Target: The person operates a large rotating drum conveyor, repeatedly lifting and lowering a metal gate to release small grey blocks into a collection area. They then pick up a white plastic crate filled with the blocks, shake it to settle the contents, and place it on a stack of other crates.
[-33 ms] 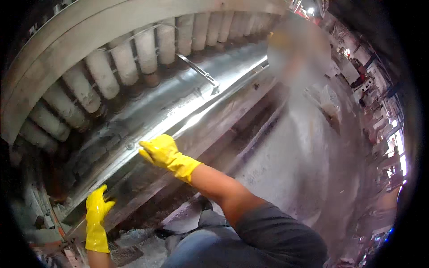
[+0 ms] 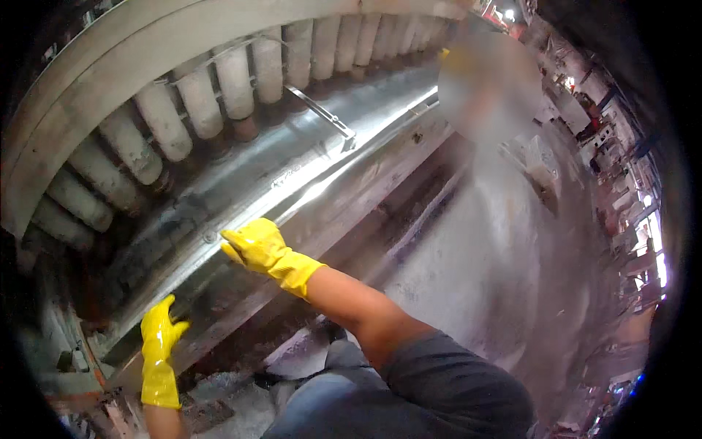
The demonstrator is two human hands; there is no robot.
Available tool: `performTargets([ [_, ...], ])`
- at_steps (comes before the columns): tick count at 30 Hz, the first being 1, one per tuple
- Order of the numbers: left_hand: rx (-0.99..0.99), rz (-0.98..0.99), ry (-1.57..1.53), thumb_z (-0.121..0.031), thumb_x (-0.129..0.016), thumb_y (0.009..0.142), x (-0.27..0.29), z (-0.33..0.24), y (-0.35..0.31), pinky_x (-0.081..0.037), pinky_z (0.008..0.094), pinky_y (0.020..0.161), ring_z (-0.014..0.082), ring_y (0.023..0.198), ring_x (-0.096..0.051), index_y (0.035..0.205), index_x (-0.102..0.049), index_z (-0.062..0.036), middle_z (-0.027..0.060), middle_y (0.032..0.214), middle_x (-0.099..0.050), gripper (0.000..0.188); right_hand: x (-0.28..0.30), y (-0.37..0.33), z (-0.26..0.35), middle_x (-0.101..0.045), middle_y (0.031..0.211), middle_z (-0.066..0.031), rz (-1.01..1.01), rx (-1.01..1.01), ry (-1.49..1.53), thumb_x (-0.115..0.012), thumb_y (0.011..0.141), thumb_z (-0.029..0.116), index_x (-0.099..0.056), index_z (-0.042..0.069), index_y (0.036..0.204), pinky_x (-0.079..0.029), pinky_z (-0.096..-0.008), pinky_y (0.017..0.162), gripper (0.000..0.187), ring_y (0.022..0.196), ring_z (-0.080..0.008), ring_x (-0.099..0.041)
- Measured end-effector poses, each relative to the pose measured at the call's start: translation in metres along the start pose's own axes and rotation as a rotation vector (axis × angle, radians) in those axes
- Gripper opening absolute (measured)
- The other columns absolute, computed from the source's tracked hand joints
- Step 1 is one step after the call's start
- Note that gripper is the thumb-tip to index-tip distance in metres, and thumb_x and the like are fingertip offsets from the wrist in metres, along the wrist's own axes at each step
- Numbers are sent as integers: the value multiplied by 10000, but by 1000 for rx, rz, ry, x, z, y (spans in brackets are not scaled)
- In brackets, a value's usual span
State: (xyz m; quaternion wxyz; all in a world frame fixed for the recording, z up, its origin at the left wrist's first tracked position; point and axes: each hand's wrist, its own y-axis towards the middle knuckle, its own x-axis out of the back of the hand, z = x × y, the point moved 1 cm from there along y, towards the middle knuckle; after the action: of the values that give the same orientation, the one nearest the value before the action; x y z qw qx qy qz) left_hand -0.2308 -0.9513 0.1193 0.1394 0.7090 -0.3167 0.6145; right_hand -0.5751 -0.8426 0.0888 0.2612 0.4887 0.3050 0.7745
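Both of my hands wear yellow rubber gloves at a long, wet-looking metal trough (image 2: 380, 157) that runs diagonally from lower left to upper right. My left hand (image 2: 162, 329) is at the near left end of its front edge, thumb apart from the fingers and nothing seen in it. Farther along, my right hand (image 2: 256, 245) has its fingers curled in at the shiny metal rim, close to a round bolt-like fitting (image 2: 210, 237). What the right fingers hold, if anything, is hidden. A slotted metal bracket (image 2: 322, 115) reaches over the trough beyond the right hand.
Several thick pale cylinders (image 2: 197, 106) hang in a row under a curved grey beam (image 2: 139, 44) behind the trough. A person (image 2: 490, 88), blurred, stands at its far end with a yellow glove showing. Grey floor (image 2: 468, 263) lies to the right, with cluttered equipment (image 2: 621, 175) beyond.
My right hand appears slightly farther left along the rim. My left hand is a little higher in the picture, and the whole view has shifted slightly.
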Motion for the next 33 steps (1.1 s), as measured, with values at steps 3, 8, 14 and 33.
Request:
performTargets([
  [3, 132, 92, -6, -295, -923, 727, 6, -52, 21, -506, 462, 1064, 394, 1251, -651, 1367, -686, -93, 192, 1323, -715, 712, 9, -3, -5, -648, 664, -104, 33, 39, 76, -738, 918, 317, -685, 112, 941, -483, -500, 614, 213, 632, -375, -637],
  [8, 212, 92, 2, -306, -929, 707, 7, -54, 19, -513, 467, 1057, 389, 1251, -652, 1351, -698, -108, 175, 1329, -719, 713, 59, 0, -31, -684, 806, -141, 181, 220, 242, -745, 897, 322, -662, 104, 931, -509, -528, 737, 237, 804, -397, -659],
  [14, 184, 112, -51, -412, -913, 665, -11, -28, 29, -504, 469, 1068, 392, 1267, -640, 1324, -711, -87, 184, 1332, -714, 762, 125, -16, -161, -750, 927, -170, 222, -85, -228, -733, 950, 372, -764, 88, 1053, -537, -527, 817, 303, 900, -399, -695],
  [33, 341, 355, -50, -422, -865, 753, 8, -47, 30, -475, 467, 1129, 391, 1344, -588, 1377, -700, -100, 184, 1457, -641, 722, 122, 48, -240, -726, 1320, -159, 731, -792, -353, -691, 924, 505, -695, 158, 1351, -507, -463, 1051, 551, 1248, -389, -663],
])
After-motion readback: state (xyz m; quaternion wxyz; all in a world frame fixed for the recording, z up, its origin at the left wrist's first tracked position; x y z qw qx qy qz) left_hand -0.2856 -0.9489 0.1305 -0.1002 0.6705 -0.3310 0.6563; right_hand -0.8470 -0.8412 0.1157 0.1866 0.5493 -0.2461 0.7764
